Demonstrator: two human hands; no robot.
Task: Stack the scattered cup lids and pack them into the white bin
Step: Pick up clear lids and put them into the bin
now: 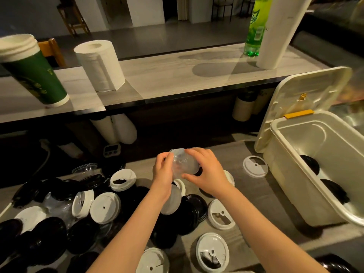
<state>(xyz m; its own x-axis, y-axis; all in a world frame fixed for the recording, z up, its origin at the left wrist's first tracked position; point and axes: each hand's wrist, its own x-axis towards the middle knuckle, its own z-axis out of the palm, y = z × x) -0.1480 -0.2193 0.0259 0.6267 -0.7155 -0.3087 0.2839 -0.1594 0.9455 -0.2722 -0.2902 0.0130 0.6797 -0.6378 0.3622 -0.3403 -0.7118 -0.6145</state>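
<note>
Between the two hands, raised above the counter: one small stack of clear domed plastic lids [184, 164], glossy and see-through, tipped on edge, number of lids in it impossible to tell. Left hand [163, 170] curled round the stack's left rim, fingers bent on it. Right hand [206, 172] clasping the right side, thumb underneath, fingers over the top.

Below and left of the hands, strewn over the grey counter [256, 192]: about eleven flat round white plastic lids [105, 207] with small sip holes, several half hidden under the forearms. Among them, a heap of glossy black round lids [49, 233], overlapping, too dark to count. One more clear lid [84, 168] well left of the left hand.

Right of the right hand, well apart: one white rectangular plastic bin [285, 174], hinged bin cover [307, 91] standing open, orange latch [298, 114] at the rim. Inside, two dark stacks of lids [310, 164] low against the near wall. Between right hand and bin: one lone white lid [255, 166] flat on the counter.

Beyond the hands, on a raised pale shelf [177, 75]: one stack of green paper cups [33, 75] with white rims, one white paper towel roll [100, 66], one green plastic bottle [256, 26], one tall white sleeve [279, 32] just beside the bottle. Under the shelf, beyond the left hand: one small timer [112, 149].
</note>
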